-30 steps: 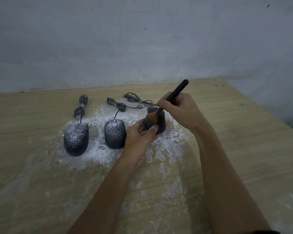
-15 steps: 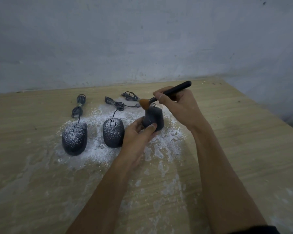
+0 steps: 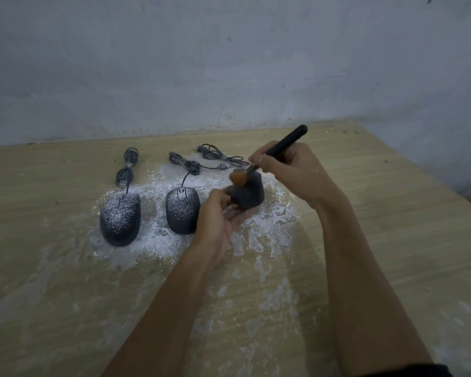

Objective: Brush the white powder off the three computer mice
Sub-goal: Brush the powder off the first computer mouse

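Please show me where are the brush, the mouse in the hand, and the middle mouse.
brush [image 3: 286, 141]: head view, on its black handle.
held mouse [image 3: 250, 195]: head view, on its dark back.
middle mouse [image 3: 182, 213]: head view, on its powdered top.

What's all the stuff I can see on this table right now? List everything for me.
Computer mice: three, black. Left mouse and middle mouse lie powdered on the table; right mouse is lifted and tilted.
Cables: three, black, bundled behind the mice, e.g..
White powder: one patch, scattered around the mice.
Brush: one, black handle, orange bristles on the right mouse.
Table: one, light wood.
Wall: grey, behind.
Left hand: holds the right mouse.
Right hand: holds the brush.
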A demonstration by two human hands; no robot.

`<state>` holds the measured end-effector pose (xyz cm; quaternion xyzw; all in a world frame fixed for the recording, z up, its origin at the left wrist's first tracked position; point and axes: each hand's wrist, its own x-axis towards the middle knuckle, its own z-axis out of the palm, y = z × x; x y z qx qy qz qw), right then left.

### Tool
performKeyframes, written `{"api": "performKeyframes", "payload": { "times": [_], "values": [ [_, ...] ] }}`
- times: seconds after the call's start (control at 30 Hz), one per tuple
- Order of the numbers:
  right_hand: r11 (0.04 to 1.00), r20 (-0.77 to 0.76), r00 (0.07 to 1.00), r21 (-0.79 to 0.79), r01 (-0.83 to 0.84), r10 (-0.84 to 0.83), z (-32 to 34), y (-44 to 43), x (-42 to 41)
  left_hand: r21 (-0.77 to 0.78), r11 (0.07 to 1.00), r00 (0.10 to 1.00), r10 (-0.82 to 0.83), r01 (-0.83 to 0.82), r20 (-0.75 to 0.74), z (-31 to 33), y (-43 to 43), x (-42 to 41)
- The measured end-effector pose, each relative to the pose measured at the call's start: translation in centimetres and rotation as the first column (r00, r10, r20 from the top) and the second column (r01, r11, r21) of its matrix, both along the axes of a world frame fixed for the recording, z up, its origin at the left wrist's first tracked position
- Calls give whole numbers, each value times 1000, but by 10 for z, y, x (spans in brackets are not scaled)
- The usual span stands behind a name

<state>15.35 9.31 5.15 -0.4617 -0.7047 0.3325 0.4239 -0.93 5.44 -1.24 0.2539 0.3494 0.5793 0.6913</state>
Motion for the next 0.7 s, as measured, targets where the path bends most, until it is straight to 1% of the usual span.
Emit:
{"api": "performKeyframes", "payload": {
  "times": [0.03,0.1,0.17,0.2,0.23,0.3,0.33,0.37,0.43,0.47,0.5,0.57,0.6,0.63,0.7],
  "values": [
    [999,-13,999,28,35,-34,1,1,0,-7,1000,1000,3,-3,-4,0,0,0],
    [1000,69,998,19,3,-4,2,1,1,-21,1000,1000,7,-7,-6,1,0,0],
    [990,157,980,-89,-107,120,2,-2,2,-31,999,1000,11,-11,-18,2,0,1],
    [981,155,974,-133,-145,165,2,-3,2,-31,999,1000,12,-13,-26,2,-1,1],
    [979,125,978,-141,-149,167,3,-4,2,-30,999,999,14,-15,-29,2,-1,1],
    [995,44,996,-70,-75,79,3,-2,3,-32,999,1000,14,-15,-27,3,-1,0],
    [998,34,998,-51,-48,50,3,-1,6,-35,999,999,13,-14,-33,3,-1,0],
    [997,52,997,-64,-52,56,4,-1,7,-39,999,999,11,-13,-49,4,-1,1],
    [982,114,984,-147,-118,136,4,-3,9,-45,999,995,3,-7,-96,4,-1,2],
    [979,113,983,-160,-123,142,3,-4,8,-46,999,994,3,-8,-105,4,-1,2],
    [986,76,992,-140,-92,104,4,-5,8,-45,999,995,4,-8,-102,4,0,2],
    [999,-12,1000,-42,12,-13,5,-2,9,-42,999,996,10,-13,-88,4,1,2],
    [999,-12,1000,-26,28,-28,6,-1,10,-39,999,996,10,-14,-90,4,1,2],
    [999,30,1000,-46,4,-2,6,-2,11,-37,999,995,10,-13,-97,3,1,2],
    [981,130,983,-157,-110,131,6,-5,11,-33,999,993,12,-16,-120,1,0,2]
  ]
}}
